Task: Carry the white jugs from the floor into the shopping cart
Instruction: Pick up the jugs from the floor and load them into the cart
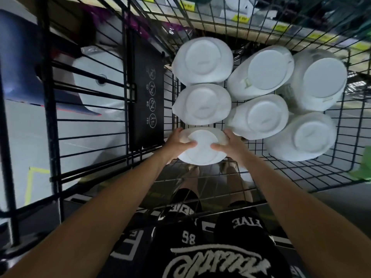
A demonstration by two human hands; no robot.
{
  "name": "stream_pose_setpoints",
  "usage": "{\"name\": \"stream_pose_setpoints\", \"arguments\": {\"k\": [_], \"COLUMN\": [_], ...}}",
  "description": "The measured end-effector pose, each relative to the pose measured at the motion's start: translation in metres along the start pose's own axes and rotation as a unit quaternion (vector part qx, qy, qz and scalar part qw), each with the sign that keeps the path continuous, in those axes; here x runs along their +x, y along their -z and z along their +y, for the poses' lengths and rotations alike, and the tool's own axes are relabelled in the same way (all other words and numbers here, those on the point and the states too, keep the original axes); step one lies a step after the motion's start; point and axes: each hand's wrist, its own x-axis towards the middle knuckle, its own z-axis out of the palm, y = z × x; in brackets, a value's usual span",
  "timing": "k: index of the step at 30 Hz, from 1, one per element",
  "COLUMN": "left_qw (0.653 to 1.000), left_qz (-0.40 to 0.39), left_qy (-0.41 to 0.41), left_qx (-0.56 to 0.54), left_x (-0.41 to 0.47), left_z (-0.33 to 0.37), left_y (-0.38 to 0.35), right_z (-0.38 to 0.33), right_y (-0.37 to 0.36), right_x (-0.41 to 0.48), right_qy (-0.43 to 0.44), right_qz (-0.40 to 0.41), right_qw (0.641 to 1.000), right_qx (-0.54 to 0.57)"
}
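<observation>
I look straight down into a black wire shopping cart [301,177]. Several white jugs lie in it with their round bases facing up, among them one [202,61] at the far left and one [202,104] just in front of it. Nearest to me is another white jug [202,150], held low inside the cart at its near left corner. My left hand [178,143] grips its left side, thumb across the base. My right hand [228,145] grips its right side. Whether this jug touches the cart floor is hidden.
A black plastic child-seat flap [148,93] with printed safety icons stands left of the jugs. Beyond the cart's left wall lie a white object [100,81] and a dark blue one [20,63] on the grey floor. Store shelves with yellow price tags [281,27] run along the top.
</observation>
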Motion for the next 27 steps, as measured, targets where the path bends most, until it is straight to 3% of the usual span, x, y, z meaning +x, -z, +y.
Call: {"name": "stream_pose_setpoints", "arguments": {"k": [2, 6, 15, 20, 27], "left_qw": [1.000, 0.998, 0.989, 0.971, 0.916], "left_qz": [0.016, 0.008, -0.006, -0.036, -0.117], "left_qy": [-0.013, -0.052, -0.146, -0.229, -0.332], "left_qx": [0.018, 0.019, 0.004, 0.050, 0.194], "left_x": [-0.010, -0.040, -0.118, -0.176, -0.265], "left_z": [0.007, 0.029, 0.123, 0.193, 0.249], "left_y": [0.000, 0.001, -0.047, -0.126, -0.311], "right_z": [-0.006, -0.021, -0.043, -0.007, 0.098], "right_y": [0.001, 0.012, 0.095, 0.172, 0.291], "right_x": [-0.008, -0.031, -0.138, -0.213, -0.329], "right_qy": [-0.006, -0.024, 0.037, 0.085, 0.165], "right_qz": [0.010, 0.045, 0.098, 0.151, 0.267], "right_qw": [1.000, 0.995, 0.976, 0.937, 0.891], "right_qx": [-0.008, 0.083, 0.189, 0.302, 0.328]}}
